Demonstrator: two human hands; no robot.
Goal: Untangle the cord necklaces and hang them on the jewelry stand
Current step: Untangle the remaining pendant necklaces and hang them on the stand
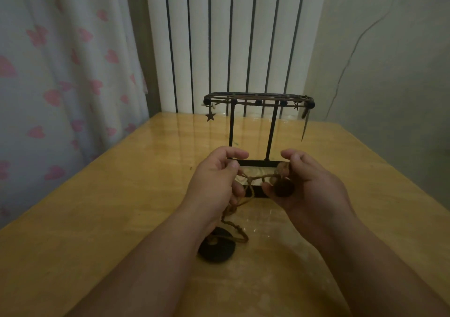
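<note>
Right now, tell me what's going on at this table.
A person is untangling brown cord necklaces over the wooden table. The left hand grips the cords on one side of a knot; the right hand pinches them on the other, beside a dark round pendant. A second disc pendant lies on the table. The jewelry stand behind already carries a strand with a star charm; these cords are not yet hung.

The table [97,219] looks like pale wood under a glossy, reflective finish, while the stand [272,126] is thin dark metal, matt. The cord [253,178] is rough, twisted brown fibre; its disc [219,253] looks dark and dull. The curtain [60,73] is soft printed cloth, the radiator [219,36] smooth and white.
</note>
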